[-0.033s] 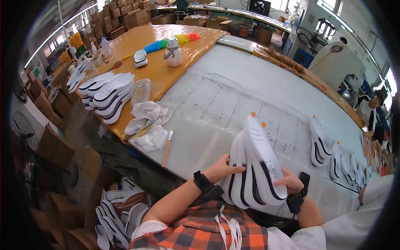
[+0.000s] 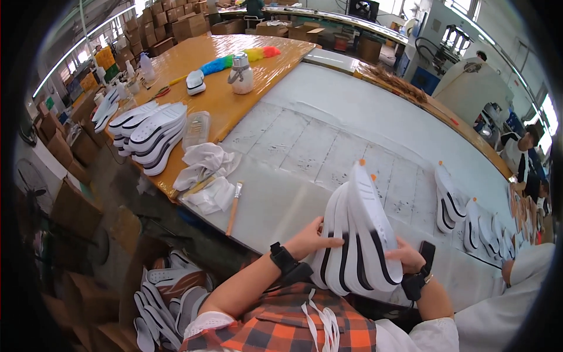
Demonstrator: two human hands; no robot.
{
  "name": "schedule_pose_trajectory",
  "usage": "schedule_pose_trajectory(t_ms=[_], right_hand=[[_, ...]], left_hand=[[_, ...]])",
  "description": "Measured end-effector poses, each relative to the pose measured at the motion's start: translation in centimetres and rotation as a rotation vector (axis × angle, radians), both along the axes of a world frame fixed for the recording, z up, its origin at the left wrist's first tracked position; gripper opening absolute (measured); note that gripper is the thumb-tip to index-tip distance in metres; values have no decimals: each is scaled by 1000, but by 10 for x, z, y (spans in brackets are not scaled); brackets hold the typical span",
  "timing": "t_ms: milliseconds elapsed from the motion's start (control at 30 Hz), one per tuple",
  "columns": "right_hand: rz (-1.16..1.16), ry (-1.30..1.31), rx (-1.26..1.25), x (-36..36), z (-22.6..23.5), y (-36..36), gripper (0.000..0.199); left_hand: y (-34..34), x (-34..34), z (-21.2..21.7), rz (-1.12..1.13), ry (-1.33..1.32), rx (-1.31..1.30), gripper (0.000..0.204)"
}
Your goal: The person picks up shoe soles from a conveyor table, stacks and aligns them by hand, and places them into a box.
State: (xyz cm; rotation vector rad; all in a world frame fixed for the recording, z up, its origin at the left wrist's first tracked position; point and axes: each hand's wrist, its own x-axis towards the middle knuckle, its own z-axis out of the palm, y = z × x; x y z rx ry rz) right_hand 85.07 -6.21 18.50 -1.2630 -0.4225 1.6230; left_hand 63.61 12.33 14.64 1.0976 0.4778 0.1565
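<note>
Close in front of me, a stack of white shoe soles [image 2: 352,234] with black side stripes stands upright, toes pointing away and leaning slightly. My left hand [image 2: 312,239] grips its left side, thumb over the black stripe. On the other side my right hand [image 2: 407,258] clasps the nearest sole, fingers partly hidden behind it. Small orange tabs [image 2: 362,162] stick out at the toe ends. Farther right on the table [image 2: 281,193] stand more white soles [image 2: 448,199], some with orange tabs too.
A wooden-handled brush [image 2: 234,208] and white cloths [image 2: 211,176] lie at the left edge. Stacked soles [image 2: 158,132], a flask [image 2: 241,75] and a rainbow duster [image 2: 223,63] rest on the brown table. Below left is a box of soles [image 2: 170,293]. Another person's sleeve [image 2: 504,299] is close at right.
The stack's toe end has shifted slightly right and down in the picture. Both hands keep their hold, and the view has moved a little.
</note>
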Motion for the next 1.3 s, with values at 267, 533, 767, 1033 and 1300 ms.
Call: schedule_pose_trajectory(t_ms=[267, 533, 767, 1033, 1300], right_hand=[[-102, 266, 136, -15, -52, -11, 46], [-68, 370, 200, -32, -43, 0, 53], [35, -216, 555, -42, -7, 43, 48], [118, -531, 764, -72, 14, 41, 73], [289, -617, 885, -79, 23, 28, 76]], left_hand=[[0, -19, 33, -77, -180, 110, 104], [6, -39, 44, -8, -226, 386, 101], [32, -40, 78, -28, -176, 992, 115], [7, -49, 55, 116, -422, 1208, 136], [-16, -63, 35, 351, -452, 1620, 95]])
